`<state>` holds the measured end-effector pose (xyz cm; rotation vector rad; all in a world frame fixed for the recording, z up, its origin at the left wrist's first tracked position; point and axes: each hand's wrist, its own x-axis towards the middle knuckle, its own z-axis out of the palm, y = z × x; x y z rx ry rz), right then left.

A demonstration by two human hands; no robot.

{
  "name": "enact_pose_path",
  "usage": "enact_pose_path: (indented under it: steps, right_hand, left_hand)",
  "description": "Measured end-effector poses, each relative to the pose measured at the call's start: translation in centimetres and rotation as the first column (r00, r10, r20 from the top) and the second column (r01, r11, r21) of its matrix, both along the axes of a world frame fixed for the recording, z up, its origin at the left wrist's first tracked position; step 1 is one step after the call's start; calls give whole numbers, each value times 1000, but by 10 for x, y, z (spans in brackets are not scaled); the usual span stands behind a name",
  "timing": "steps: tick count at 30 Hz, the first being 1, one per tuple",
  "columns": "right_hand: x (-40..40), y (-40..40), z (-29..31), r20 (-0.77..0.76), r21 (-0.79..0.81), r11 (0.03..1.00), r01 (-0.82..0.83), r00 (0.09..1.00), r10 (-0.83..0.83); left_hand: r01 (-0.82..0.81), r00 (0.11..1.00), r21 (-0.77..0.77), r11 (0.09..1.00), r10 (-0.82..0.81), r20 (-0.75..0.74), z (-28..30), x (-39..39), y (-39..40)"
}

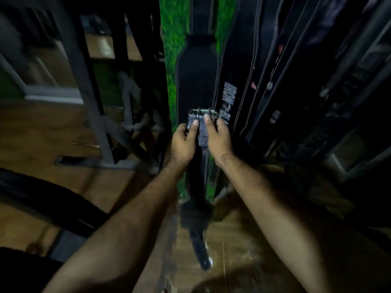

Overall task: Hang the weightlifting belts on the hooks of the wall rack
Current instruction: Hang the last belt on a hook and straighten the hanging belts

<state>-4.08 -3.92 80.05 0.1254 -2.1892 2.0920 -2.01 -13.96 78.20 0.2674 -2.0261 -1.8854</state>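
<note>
A black weightlifting belt (196, 79) hangs lengthwise against the green wall panel (174, 45), its strap end (200, 248) trailing down near the floor. Its metal buckle (203, 112) sits at mid-frame. My left hand (184, 142) grips the buckle end from the left, thumb on top. My right hand (218, 138) grips the same buckle end from the right, thumb near the metal bar. No hook of the rack shows; the top of the belt runs out of view.
Several more black belts (249, 70) hang to the right, one with white lettering (227, 102). A grey metal frame (95, 115) stands to the left on the wooden floor (42, 127). A dark curved object (48, 197) lies low left.
</note>
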Motion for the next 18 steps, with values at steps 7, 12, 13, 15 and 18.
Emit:
enact_pose_path:
  steps: [7, 12, 13, 15, 18]
  right_hand:
    - [-6, -3, 155, -333, -56, 998, 35, 941, -52]
    - [-4, -15, 238, -469, -129, 980, 151, 861, -194]
    - [-5, -20, 252, -501, -147, 976, 163, 838, -215]
    - [-3, -33, 281, -559, -173, 971, 165, 795, -234]
    - [-4, -56, 322, -611, -190, 966, 175, 749, -256]
  left_hand:
    - [-6, 965, 1, 1000, 6, -260, 157, -7, -1]
    - [39, 910, -18, 999, -42, -413, 236, 0, -9]
    - [22, 898, -36, 999, -36, -439, 249, 1, -14]
    - [-19, 877, -65, 998, -15, -480, 277, 4, -24]
    - [-33, 850, -87, 996, -18, -527, 309, 7, -44]
